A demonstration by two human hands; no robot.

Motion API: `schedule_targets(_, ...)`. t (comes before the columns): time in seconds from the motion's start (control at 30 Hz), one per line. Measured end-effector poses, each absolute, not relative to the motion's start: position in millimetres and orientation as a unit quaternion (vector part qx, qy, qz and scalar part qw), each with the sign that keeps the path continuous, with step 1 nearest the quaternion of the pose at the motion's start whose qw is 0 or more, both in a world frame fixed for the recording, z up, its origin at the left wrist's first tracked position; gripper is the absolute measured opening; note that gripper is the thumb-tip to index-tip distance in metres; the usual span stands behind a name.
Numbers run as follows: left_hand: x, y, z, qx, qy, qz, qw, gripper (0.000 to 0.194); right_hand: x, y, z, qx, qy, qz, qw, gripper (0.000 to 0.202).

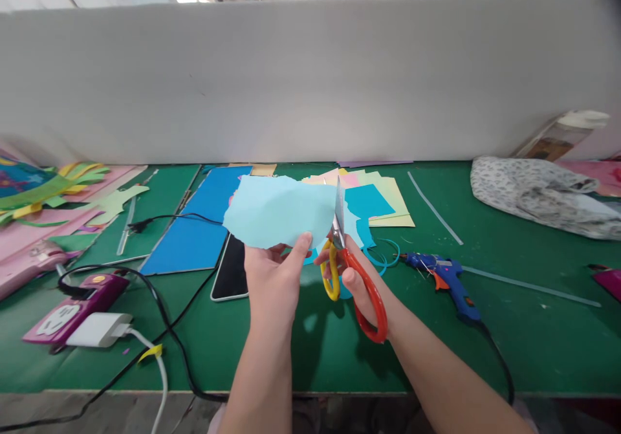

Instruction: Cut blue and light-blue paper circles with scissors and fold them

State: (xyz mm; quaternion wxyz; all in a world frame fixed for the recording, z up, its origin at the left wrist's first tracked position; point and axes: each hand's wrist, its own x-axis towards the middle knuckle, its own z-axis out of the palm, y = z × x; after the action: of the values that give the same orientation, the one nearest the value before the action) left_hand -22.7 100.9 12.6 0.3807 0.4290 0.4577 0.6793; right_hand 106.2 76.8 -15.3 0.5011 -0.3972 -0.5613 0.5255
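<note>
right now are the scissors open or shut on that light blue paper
Nearly shut: the scissors in the right hand show their blades as one upright sliver at the edge of the light blue paper.

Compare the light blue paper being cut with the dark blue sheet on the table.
The light blue paper is pale, ragged-edged and held up by the left hand; the dark blue sheet is deeper blue, straight-edged and lies flat on the green table. Both are plain blue.

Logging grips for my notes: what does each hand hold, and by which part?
Left hand pinches the light blue paper at its lower edge; right hand holds the scissors by their handle loops.
</note>
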Motion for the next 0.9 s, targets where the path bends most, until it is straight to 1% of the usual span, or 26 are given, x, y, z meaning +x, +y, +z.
schedule_targets(0.1, -22.9, 101.8, 12.8, 0.424, 0.456, 0.680, 0.386, 0.053, 105.5, 75.4, -13.8, -0.398, -0.559, 0.522, 0.506, 0.080)
schedule_targets(0.23, -22.2, 102.6, 14.8, 0.410, 0.458, 0.688, 0.386, 0.053, 105.4, 75.8, -15.4, -0.411, -0.556, 0.504, 0.517, 0.083)
schedule_targets(0.43, -22.1, 103.7, 16.7, 0.405, 0.467, 0.687, 0.382, 0.061, 105.9, 76.3, -17.0, -0.417, -0.562, 0.488, 0.521, 0.080)
schedule_targets(0.63, -25.7, 103.0, 18.2, 0.417, 0.446, 0.696, 0.378, 0.072, 105.1, 76.1, -15.7, -0.420, -0.543, 0.504, 0.525, 0.080)
schedule_targets(0.9, -30.6, 107.3, 17.0, 0.418, 0.448, 0.702, 0.363, 0.074, 108.3, 78.2, -22.1, -0.403, -0.561, 0.503, 0.519, 0.078)
